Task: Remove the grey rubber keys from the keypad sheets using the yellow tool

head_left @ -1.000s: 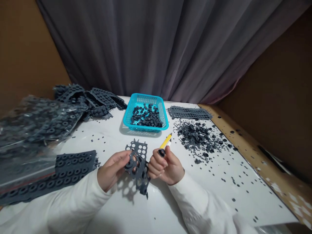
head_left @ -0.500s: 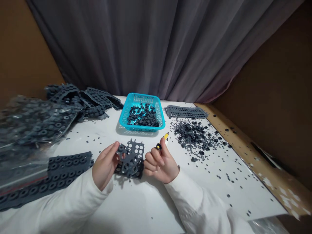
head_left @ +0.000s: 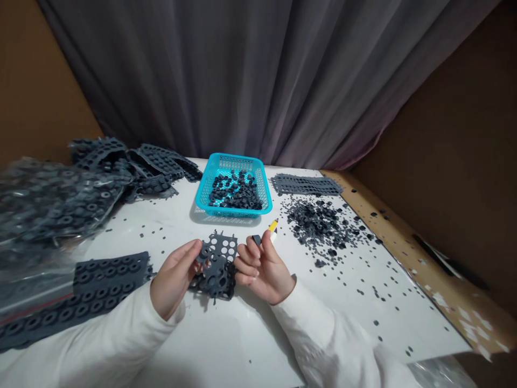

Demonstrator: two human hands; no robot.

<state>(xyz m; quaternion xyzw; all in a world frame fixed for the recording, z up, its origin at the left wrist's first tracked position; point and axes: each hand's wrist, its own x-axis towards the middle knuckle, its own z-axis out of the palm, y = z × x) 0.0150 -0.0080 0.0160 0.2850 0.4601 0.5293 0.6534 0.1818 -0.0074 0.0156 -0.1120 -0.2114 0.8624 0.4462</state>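
Note:
My left hand [head_left: 176, 279] pinches the edge of a small dark grey rubber strip with moulded rings [head_left: 214, 274]. Under and behind that strip, a perforated rubber sheet [head_left: 223, 246] full of round holes lies on the white table. My right hand [head_left: 263, 270] is closed just to the right of the strip, with a small black rubber ring [head_left: 256, 239] between thumb and index finger. The ring shows side-on. Beyond this hand lies a yellow-tipped tool [head_left: 273, 224], partly hidden.
A blue basket [head_left: 234, 212] holds many black rings. Scraps [head_left: 319, 221] are heaped at right, below a perforated strip [head_left: 307, 185]. On the left are a clear bag of rings [head_left: 68, 199], piled sheets [head_left: 157, 164] and a ringed sheet [head_left: 111, 283].
The ring in my right hand has turned from hole facing me to side-on. Both hands stay in nearly the same place, and the view shifts slightly.

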